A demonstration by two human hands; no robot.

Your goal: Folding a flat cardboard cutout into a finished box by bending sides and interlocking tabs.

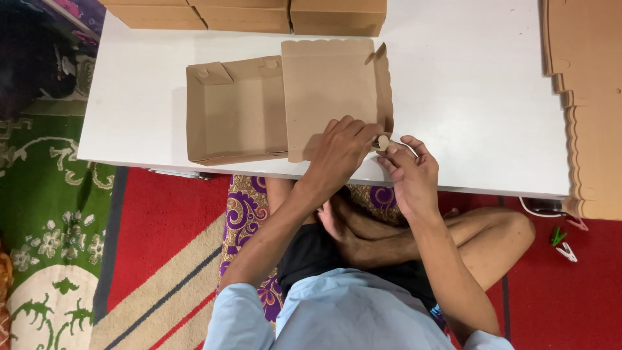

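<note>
**Both hands on the front right corner of a half-folded cardboard box**

Box (288,104): brown cardboard, one piece, two halves side by side on the white table (466,97). Long axis runs left-right, parallel to the table's near edge.

- Left half: tray already standing, four walls up, open side facing the camera. Nothing inside. Two round locking tabs show on its far wall.
- Right half: lid panel, mostly flat, scalloped along the far edge. Its right side flap (385,84) stands up, also scalloped. Nothing lying on it but the hand.
- Box sits near the front edge of the table, slightly left of centre, directly ahead of the person.

Hands:
- Left hand (341,150): palm down on the lid's near right corner, fingers curled and pressing the panel down.
- Right hand (408,172): just beside the left, thumb and forefinger pinching a small round tab (383,141) at that same corner. Remaining fingers loosely bent.
- The two hands nearly touch at the tab.

Other cardboard:
- Three folded brown boxes (246,14) in a row along the far edge of the table, cut off by the frame.
- Stack of flat blanks (593,110), unfolded, along the table's right end, scalloped edges facing left, overhanging the near edge.

Off the table: person sits cross-legged on a red patterned carpet (162,220); two clothes pegs (562,243), green and white, lie on it at the right.

No labels or print visible on any cardboard.
</note>
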